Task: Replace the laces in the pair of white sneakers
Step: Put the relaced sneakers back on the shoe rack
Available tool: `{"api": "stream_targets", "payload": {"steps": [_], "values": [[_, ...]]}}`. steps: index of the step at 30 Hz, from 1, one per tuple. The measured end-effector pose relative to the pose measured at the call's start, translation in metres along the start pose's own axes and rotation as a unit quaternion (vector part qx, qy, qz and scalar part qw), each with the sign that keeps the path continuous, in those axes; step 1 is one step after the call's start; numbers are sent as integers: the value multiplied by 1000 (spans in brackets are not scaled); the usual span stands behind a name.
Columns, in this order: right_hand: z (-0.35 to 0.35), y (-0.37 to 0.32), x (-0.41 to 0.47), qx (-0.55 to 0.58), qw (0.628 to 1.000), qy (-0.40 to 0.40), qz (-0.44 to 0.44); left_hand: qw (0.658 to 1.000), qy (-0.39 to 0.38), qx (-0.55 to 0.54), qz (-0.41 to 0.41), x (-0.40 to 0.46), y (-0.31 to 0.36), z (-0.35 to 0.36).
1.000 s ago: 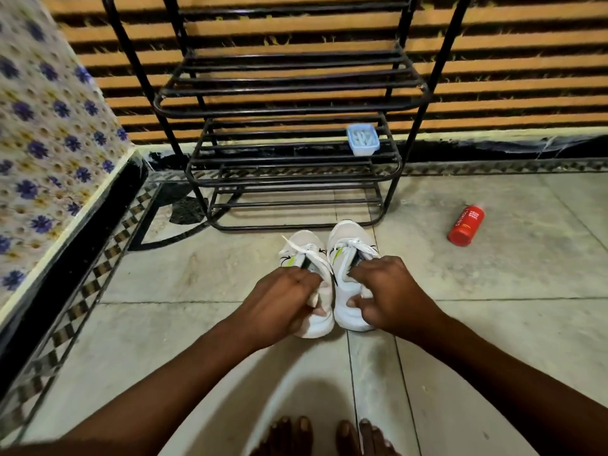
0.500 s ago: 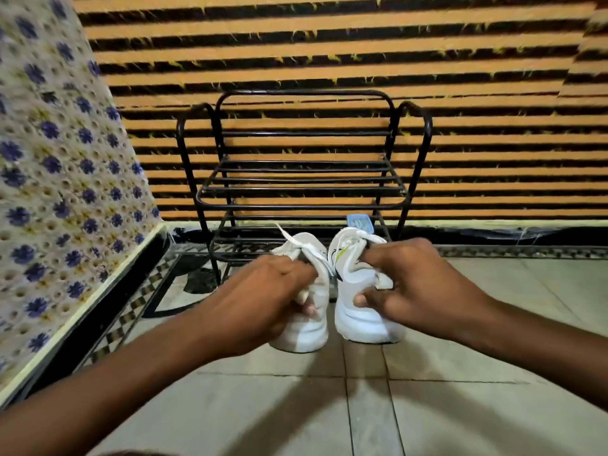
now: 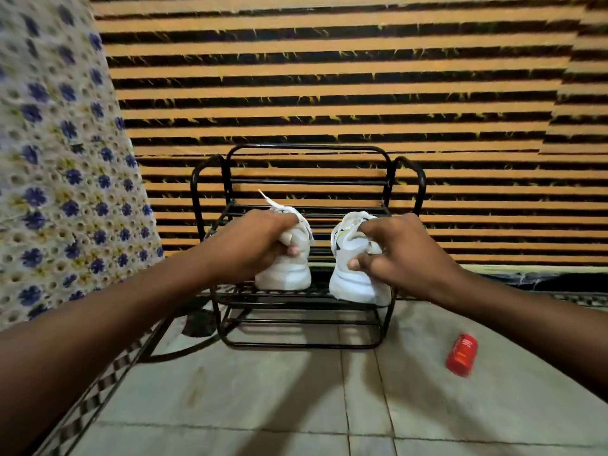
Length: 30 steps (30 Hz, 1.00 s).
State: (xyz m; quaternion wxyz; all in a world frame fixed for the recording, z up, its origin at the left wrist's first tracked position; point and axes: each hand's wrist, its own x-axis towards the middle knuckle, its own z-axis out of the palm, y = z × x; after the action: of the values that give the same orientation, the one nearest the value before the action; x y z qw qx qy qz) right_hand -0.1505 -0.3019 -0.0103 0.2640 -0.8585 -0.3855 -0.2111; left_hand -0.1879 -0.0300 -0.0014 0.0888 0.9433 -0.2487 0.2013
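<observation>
The two white sneakers, the left sneaker [image 3: 289,258] and right sneaker [image 3: 355,274], are up in the air by the black shoe rack [image 3: 408,179]. The left hand [image 3: 253,245] grips one heel, the right hand [image 3: 401,255] the other. Laces look tied, so putting them away seems next: set both flat on a shelf.

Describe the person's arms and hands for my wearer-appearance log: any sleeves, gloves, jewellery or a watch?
Both forearms are bare as far as the frame shows them: no sleeve reaches into view. The left hand and right hand wear no gloves, and no ring, bracelet or watch shows on the fingers or wrists. The fingernails that show look short and unpainted. No markings or bandages are visible.
</observation>
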Motion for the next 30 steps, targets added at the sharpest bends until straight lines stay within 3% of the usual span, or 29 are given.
{"api": "stream_targets", "payload": {"steps": [16,30], "values": [[79,115,110,-62,998,-3,25,998,-16,59,-28,102,-91,71],[117,135,148,-35,997,-13,66,997,-21,37,-66,135,-126,103]]}}
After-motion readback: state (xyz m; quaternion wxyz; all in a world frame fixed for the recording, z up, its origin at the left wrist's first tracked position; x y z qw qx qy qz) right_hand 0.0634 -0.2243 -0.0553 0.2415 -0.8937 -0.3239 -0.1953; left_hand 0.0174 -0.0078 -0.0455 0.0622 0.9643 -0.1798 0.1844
